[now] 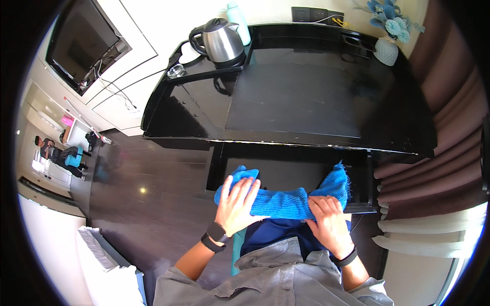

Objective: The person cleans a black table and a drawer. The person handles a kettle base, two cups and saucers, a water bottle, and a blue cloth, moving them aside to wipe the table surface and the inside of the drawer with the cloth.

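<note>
A bright blue ribbed cloth (281,202) stretches between my two hands, over the front of a pulled-out black drawer (283,164). My left hand (235,202) lies on the cloth's left end with the fingers spread, and a folded flap sticks up beyond the fingertips. At the other end, my right hand (327,220) grips the cloth with curled fingers. A loose frayed end rises past that hand into the drawer's right side. Part of the drawer's front edge is hidden behind the cloth and hands.
Above the drawer is a glossy black desk (390,103) with a dark mat (294,99). A steel electric kettle (222,42), a mint bottle (238,23), a glass ashtray (176,71), sunglasses (359,44) and a flower vase (386,51) stand along its back. Curtains (425,179) hang right. A person (57,155) sits far left.
</note>
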The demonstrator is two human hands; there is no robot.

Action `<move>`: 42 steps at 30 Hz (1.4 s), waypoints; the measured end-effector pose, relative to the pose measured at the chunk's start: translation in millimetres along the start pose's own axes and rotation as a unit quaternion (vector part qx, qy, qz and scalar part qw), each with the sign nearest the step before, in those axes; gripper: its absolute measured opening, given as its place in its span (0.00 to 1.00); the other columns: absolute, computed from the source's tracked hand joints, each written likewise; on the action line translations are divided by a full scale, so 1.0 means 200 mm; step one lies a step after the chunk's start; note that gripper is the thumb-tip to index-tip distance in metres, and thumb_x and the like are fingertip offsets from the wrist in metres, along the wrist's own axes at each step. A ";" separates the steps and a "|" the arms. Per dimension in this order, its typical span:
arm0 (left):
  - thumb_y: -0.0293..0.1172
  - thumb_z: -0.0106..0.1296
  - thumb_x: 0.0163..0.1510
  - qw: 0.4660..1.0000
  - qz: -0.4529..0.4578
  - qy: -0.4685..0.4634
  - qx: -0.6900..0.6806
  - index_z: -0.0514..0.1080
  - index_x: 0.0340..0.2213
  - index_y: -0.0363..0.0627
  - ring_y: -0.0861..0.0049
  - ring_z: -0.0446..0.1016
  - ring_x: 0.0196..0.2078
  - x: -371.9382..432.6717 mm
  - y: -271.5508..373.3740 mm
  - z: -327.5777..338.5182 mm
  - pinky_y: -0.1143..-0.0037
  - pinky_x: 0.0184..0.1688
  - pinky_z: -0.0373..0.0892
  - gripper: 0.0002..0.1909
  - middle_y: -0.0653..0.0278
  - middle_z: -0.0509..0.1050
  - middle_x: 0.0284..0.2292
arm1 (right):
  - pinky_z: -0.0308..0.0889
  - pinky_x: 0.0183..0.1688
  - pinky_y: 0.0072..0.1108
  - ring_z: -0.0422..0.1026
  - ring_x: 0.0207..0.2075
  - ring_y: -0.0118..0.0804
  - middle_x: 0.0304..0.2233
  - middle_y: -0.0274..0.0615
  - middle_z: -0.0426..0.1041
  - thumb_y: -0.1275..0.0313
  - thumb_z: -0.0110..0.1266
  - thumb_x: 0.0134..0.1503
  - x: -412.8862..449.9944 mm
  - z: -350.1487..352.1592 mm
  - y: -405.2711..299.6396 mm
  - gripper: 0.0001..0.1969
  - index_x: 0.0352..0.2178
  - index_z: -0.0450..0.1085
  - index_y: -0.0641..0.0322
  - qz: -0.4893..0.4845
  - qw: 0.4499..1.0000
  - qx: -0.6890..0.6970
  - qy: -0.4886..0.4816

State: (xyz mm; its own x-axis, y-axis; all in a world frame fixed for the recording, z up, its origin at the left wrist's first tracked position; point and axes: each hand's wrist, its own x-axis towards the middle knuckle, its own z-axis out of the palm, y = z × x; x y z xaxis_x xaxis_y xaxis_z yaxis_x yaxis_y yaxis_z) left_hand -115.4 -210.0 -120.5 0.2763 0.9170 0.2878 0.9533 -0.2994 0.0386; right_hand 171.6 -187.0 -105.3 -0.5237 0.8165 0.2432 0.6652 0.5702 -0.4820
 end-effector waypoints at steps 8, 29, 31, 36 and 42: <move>0.47 0.76 0.32 0.984 -0.161 0.065 -0.050 0.70 0.54 0.43 0.52 0.68 0.53 -0.36 -0.30 -0.04 0.59 0.55 0.67 0.47 0.53 0.68 0.52 | 0.63 0.56 0.32 0.71 0.49 0.42 0.48 0.46 0.73 0.69 0.62 0.48 0.18 0.24 -0.22 0.26 0.49 0.69 0.69 -0.098 0.994 -0.048 -0.011; 0.36 0.75 0.38 0.899 -0.276 0.091 -0.329 0.62 0.62 0.45 0.52 0.58 0.64 -0.41 -0.38 0.04 0.59 0.63 0.60 0.50 0.48 0.59 0.61 | 0.66 0.51 0.28 0.72 0.47 0.40 0.46 0.44 0.73 0.66 0.64 0.49 0.18 0.25 -0.25 0.28 0.51 0.68 0.67 -0.109 0.992 -0.029 -0.055; 0.38 0.76 0.36 0.913 -0.248 0.107 -0.305 0.61 0.63 0.45 0.50 0.56 0.66 -0.35 -0.31 -0.01 0.57 0.64 0.59 0.53 0.47 0.56 0.64 | 0.66 0.52 0.29 0.73 0.46 0.40 0.46 0.43 0.73 0.68 0.64 0.48 0.17 0.24 -0.22 0.28 0.51 0.68 0.67 -0.103 0.993 -0.034 -0.050; 0.47 0.77 0.27 0.982 -0.149 0.058 -0.099 0.66 0.59 0.48 0.46 0.52 0.67 -0.30 -0.25 -0.01 0.45 0.62 0.57 0.55 0.54 0.57 0.64 | 0.66 0.54 0.33 0.73 0.48 0.46 0.47 0.47 0.74 0.75 0.67 0.45 0.13 0.17 -0.15 0.30 0.51 0.68 0.67 -0.070 0.997 0.003 -0.045; 0.52 0.70 0.35 0.995 -0.098 0.004 -0.011 0.75 0.46 0.49 0.66 0.69 0.57 -0.19 -0.11 0.03 0.37 0.64 0.45 0.36 0.67 0.75 0.47 | 0.67 0.54 0.32 0.74 0.47 0.45 0.45 0.44 0.75 0.73 0.68 0.45 0.08 0.07 -0.04 0.26 0.48 0.72 0.63 -0.040 0.999 0.027 -0.018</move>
State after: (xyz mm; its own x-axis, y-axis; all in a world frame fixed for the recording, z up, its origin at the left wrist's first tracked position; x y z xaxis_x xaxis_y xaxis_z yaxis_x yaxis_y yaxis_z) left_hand -145.4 -237.5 -138.6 0.0843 0.9563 0.2800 0.9860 -0.1205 0.1150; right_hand 150.5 -180.3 -109.0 -0.5940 0.7637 0.2530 0.5911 0.6276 -0.5066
